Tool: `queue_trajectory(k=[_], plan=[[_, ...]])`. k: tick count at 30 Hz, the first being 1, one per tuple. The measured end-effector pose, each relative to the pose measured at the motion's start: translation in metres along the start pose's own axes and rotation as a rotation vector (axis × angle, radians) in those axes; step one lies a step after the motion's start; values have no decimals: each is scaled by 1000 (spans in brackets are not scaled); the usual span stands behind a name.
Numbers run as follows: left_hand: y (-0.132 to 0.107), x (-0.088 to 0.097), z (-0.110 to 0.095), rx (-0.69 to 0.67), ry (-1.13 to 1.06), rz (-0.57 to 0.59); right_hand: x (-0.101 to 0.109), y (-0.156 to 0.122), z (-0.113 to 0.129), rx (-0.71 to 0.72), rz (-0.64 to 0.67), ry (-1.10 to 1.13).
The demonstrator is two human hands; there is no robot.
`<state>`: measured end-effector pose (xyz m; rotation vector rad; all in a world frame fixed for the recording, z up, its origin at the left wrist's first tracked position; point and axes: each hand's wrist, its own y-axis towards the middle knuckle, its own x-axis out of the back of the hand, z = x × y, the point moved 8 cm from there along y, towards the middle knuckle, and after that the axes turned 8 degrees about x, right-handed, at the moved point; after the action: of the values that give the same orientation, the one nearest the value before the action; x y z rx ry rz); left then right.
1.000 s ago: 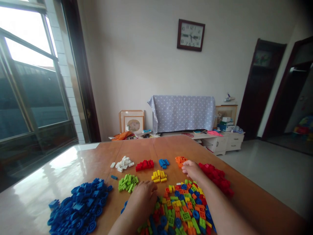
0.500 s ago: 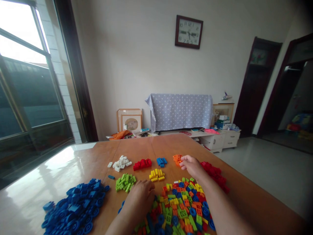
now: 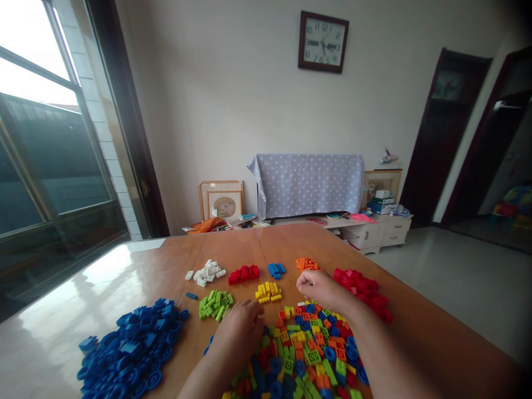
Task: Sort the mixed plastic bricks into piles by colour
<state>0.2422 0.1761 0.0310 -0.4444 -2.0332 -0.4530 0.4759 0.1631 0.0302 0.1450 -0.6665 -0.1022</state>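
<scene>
Brown table (image 3: 233, 246) bears orange bricks (image 3: 306, 263) near the right hand (image 3: 325, 289).

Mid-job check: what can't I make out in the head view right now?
Head view: whether the right hand holds anything; the hand itself hides its grasp.
Head view: what lies under the left hand, hidden by that hand.
Head view: near end of the mixed toy-brick pile, cut off by the bottom edge.
Head view: what the polka-dot cloth covers.
</scene>
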Motion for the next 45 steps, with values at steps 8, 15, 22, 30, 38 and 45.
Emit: queue_trajectory(k=[8,15,22,30,38,45], plan=[[-1,2,-1,40,-5,26,-11,-7,8,20,119,-112],[-3,3,-2,51,12,37,-25,-9,3,23,209,-227],[-2,1,-2,29,9,40,-29,-7,-2,13,207,-306],[-1,-2,3,3,-7,4,-32,-5,3,55,201,-370],[-4,1,-2,0,-3,20,-33,-8,14,53,204,-387],[-4,3,-4,4,4,22,-30,-5,18,124,172,-312]])
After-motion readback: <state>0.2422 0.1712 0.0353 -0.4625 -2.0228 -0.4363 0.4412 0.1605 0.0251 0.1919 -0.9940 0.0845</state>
